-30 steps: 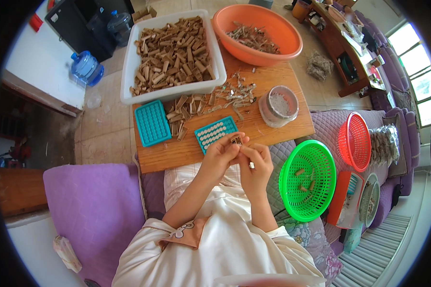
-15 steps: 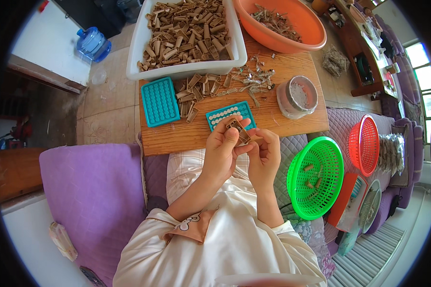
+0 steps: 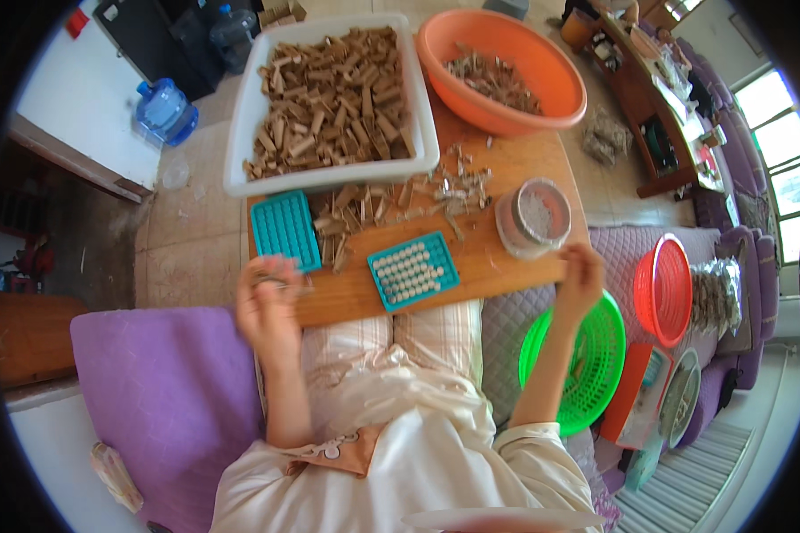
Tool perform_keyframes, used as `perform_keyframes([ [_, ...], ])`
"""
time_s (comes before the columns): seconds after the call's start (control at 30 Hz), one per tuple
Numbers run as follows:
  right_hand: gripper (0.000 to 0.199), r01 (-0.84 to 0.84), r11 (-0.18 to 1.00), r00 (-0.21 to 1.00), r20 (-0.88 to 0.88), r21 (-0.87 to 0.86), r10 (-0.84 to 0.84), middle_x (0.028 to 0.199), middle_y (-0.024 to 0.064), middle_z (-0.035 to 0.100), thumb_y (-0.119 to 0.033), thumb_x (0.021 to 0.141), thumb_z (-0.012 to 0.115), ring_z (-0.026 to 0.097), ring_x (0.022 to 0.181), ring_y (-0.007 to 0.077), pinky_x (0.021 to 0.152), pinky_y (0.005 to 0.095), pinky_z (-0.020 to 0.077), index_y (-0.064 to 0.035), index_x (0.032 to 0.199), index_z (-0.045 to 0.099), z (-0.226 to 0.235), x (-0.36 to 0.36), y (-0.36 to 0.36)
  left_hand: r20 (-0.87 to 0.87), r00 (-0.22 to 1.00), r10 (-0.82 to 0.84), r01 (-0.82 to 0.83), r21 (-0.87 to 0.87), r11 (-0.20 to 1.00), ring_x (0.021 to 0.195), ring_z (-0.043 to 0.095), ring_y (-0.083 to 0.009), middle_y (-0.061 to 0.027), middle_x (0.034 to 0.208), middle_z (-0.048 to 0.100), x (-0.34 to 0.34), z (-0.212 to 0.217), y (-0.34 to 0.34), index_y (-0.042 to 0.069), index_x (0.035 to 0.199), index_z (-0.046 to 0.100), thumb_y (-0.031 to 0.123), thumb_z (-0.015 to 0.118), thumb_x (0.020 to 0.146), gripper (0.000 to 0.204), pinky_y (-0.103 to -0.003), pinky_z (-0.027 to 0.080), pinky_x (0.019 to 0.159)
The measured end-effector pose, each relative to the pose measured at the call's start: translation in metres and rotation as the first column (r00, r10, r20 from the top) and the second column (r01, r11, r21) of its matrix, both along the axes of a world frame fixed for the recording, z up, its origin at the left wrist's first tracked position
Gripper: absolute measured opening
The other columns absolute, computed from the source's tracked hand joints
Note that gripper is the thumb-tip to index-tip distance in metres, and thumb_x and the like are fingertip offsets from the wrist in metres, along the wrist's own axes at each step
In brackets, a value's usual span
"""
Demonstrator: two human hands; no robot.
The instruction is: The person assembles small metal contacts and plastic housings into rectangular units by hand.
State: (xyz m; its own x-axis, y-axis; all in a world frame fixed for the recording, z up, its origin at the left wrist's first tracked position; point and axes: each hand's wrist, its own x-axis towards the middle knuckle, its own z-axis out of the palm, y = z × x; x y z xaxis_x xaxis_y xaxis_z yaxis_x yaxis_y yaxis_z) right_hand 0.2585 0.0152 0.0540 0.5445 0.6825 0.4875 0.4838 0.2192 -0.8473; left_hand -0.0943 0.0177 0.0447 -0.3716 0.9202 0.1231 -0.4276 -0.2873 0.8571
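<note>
At the wooden table (image 3: 480, 271), left fingers (image 3: 276, 266) hold a slim, blurred piece (image 3: 281, 283).

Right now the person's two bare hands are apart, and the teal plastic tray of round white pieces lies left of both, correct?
Not left of both: in the head view, the teal plastic tray of round white pieces lies between the left hand and the right hand, which are indeed apart.

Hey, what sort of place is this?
It looks like a living room doubling as a workspace, though I can't be certain. There's purple quilted seating beside a wooden table, and a white tub heaped with small brown pieces on the tabletop.
</note>
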Motion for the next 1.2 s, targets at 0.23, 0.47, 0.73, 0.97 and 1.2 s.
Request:
perform_keyframes([
  [0.23, 0.029, 0.496, 0.766, 0.804, 0.551, -0.410, -0.226, 0.092, 0.0220, 0.057, -0.026, 0.086, 0.044, 0.055, 0.086, 0.0365, 0.074, 0.0404, 0.0433, -0.0026, 0.103, 0.051, -0.141, 0.245, 0.038, -0.697, 0.608, 0.381, -0.557, -0.033, 0.830, 0.089, 0.057, -0.0204, -0.0126, 0.101, 0.056, -0.114, -0.105, 0.055, 0.000, 0.113, 0.045, 0.013, 0.043, 0.088, 0.028, -0.029, 0.045, 0.079],
  [0.47, 0.053, 0.468, 0.420, 0.879, 0.460, -0.778, -0.126, 0.101, 0.0234, 0.055, -0.047, 0.087, 0.020, 0.051, 0.096, 0.0403, 0.080, 0.0478, 0.0398, -0.0087, 0.106, 0.051, -0.117, 0.174, 0.059, -0.505, 0.863, -0.012, -0.287, -0.509, 0.812, 0.072, 0.059, -0.0162, -0.0109, 0.080, 0.062, -0.187, -0.276, 0.069, -0.004, 0.100, 0.056, 0.016, 0.046, 0.085, 0.027, -0.028, 0.046, 0.063],
  [0.73, 0.053, 0.541, 0.336, 0.840, 0.480, -0.771, -0.254, 0.099, 0.0207, 0.057, -0.045, 0.086, 0.022, 0.054, 0.093, 0.0391, 0.078, 0.0483, 0.0412, -0.0061, 0.102, 0.053, -0.107, 0.169, 0.052, 0.061, 0.970, -0.235, 0.210, -0.698, 0.685, 0.070, 0.055, -0.0141, -0.0074, 0.084, 0.060, -0.157, -0.215, 0.086, -0.005, 0.095, 0.060, 0.018, 0.049, 0.083, 0.028, -0.029, 0.046, 0.058],
  [0.97, 0.053, 0.515, 0.257, 0.851, 0.454, -0.818, -0.263, 0.101, 0.0215, 0.057, -0.044, 0.085, 0.022, 0.054, 0.094, 0.0391, 0.080, 0.0476, 0.0412, -0.0069, 0.104, 0.056, -0.094, 0.170, 0.051, 0.105, 0.949, -0.299, 0.277, -0.732, 0.623, 0.068, 0.058, -0.0199, -0.0122, 0.083, 0.061, -0.160, -0.191, 0.061, -0.004, 0.092, 0.059, 0.017, 0.046, 0.083, 0.026, -0.033, 0.048, 0.060],
  [1.2, 0.054, 0.523, 0.205, 0.850, 0.488, -0.828, -0.195, 0.100, 0.0231, 0.056, -0.041, 0.084, 0.023, 0.053, 0.094, 0.0397, 0.081, 0.0469, 0.0410, -0.0036, 0.102, 0.056, -0.087, 0.172, 0.041, 0.169, 0.938, -0.303, 0.317, -0.771, 0.552, 0.068, 0.058, -0.0207, -0.0128, 0.083, 0.061, -0.174, -0.209, 0.062, -0.005, 0.092, 0.058, 0.017, 0.045, 0.083, 0.027, -0.034, 0.048, 0.058],
])
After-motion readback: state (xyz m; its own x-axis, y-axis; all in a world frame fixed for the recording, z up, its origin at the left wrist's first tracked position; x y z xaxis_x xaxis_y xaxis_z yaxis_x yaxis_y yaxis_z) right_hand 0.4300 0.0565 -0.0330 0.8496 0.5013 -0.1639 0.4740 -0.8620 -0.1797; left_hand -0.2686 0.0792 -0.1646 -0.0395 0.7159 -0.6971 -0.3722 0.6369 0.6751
